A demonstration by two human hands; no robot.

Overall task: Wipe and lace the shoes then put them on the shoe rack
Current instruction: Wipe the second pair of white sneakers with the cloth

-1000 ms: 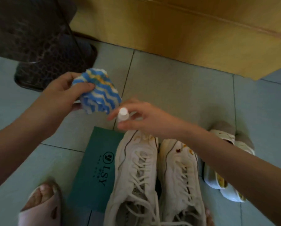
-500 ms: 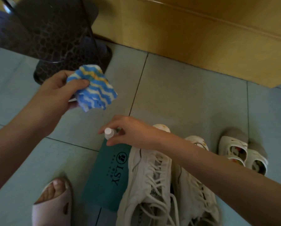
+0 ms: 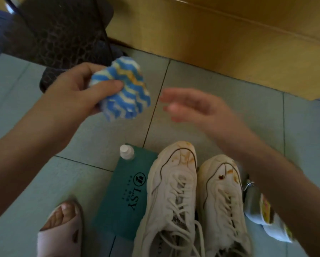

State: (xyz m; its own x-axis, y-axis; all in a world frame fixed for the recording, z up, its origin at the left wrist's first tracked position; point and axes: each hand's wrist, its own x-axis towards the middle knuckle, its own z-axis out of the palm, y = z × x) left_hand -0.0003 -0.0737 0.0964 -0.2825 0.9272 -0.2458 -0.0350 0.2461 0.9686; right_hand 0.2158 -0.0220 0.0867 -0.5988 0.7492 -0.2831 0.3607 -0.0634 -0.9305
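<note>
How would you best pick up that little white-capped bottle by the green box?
Pinch the small bottle round its cap and neck, coming straight down from above. It stands upright at the far corner of the teal box, so its top is the freest part.

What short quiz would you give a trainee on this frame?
1. True or false: the right hand holds the small bottle.
2. What does the left hand grip? A) a brush B) a striped cloth C) a shoelace
3. Fill in: the brown stains on the white shoes sit at the ___.

Key: 1 false, that hand is open and empty; 2 B; 3 toes.
</note>
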